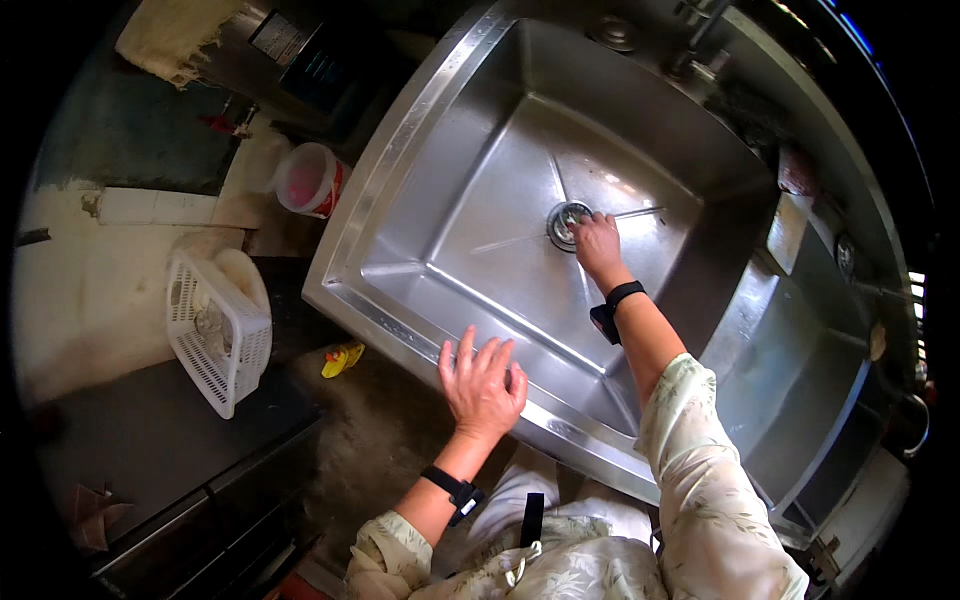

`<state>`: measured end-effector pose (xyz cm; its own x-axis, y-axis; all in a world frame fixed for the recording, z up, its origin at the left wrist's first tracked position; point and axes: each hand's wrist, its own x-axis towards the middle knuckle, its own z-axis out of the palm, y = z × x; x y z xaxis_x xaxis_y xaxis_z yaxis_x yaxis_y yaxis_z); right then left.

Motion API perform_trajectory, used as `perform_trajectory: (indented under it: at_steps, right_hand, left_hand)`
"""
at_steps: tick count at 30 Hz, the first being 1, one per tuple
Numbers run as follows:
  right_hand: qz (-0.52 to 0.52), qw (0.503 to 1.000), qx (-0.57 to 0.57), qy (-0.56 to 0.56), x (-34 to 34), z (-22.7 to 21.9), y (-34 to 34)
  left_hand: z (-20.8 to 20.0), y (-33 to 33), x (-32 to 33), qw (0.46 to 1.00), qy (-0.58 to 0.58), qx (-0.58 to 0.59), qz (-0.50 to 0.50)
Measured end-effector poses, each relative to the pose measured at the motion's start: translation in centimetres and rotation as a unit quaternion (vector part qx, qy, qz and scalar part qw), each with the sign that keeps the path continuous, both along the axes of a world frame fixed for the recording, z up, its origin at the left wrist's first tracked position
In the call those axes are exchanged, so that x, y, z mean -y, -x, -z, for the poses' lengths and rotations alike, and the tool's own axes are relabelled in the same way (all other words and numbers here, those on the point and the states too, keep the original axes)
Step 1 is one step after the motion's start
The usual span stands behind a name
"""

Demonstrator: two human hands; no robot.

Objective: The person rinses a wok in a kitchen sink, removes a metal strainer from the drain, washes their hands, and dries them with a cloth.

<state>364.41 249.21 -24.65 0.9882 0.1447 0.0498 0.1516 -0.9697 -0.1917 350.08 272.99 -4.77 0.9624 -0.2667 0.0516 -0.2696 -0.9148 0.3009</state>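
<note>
A stainless steel sink (470,190) with a deep basin fills the middle of the view. My right hand (598,245) reaches down into it, fingers bent together at the round drain strainer (566,218). Pale and greenish bits show in the strainer beside my fingertips; what the fingers pinch is hidden. My left hand (482,385) lies over the sink's front rim, fingers spread and holding nothing. Each wrist wears a black strap.
A second basin (790,370) adjoins on the right, with a block-shaped item (788,232) on the divider. A faucet (700,62) stands at the back. To the left are a white plastic basket (222,335), a bucket (308,180) and a yellow object (342,359).
</note>
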Motion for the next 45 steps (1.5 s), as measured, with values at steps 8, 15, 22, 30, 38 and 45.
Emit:
perform_trajectory:
  at_steps: [8,15,22,30,38,45]
  right_hand:
    - [0.006,0.958,0.124,-0.257,5.1,-19.9,6.4]
    - [0.118,0.945,0.217,-0.214,17.0,-28.7,25.0]
    - [0.263,0.923,0.231,-0.161,27.2,-33.3,44.4]
    - [0.436,0.848,0.276,-0.122,33.4,-36.1,64.8]
    - [0.592,0.717,0.361,-0.073,34.5,-38.9,84.7]
    - [0.62,0.489,0.495,-0.362,39.9,-37.5,99.4]
  left_hand:
    - [-0.2,1.1,0.8,0.999,-0.028,0.04,0.002]
    - [0.4,1.5,1.0,0.997,-0.035,0.072,0.016]
    - [-1.6,7.1,4.5,0.975,-0.162,0.15,0.025]
    - [-4.6,22.3,25.7,0.934,-0.022,0.003,0.357]
    - [-3.0,35.3,38.2,0.853,0.025,-0.047,0.519]
    - [0.2,41.6,42.1,0.868,-0.017,-0.036,0.495]
